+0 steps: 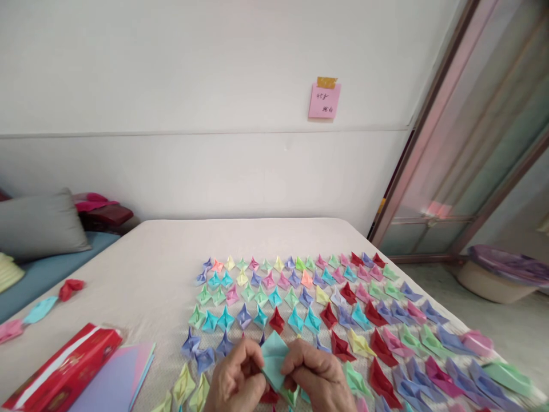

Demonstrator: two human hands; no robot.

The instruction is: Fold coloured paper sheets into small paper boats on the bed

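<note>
A light teal piece of folded origami paper [274, 356] is held up between both hands at the bottom centre, one corner pointing upward. My left hand [240, 375] pinches its left edge between thumb and fingers. On the opposite edge, my right hand [315, 372] grips the paper in the same way. Behind and around the hands, rows of small folded paper pieces [277, 319] in blue, green, red, pink and yellow cover the table; the hands hide some of them.
A red package [64, 366] lies at the left beside a stack of coloured paper [118, 375]. The cloth-covered table [167, 246] meets a white wall with a pink note [325, 102]. A grey cushion [40, 223] sits left; a lined bin [500, 274] stands right.
</note>
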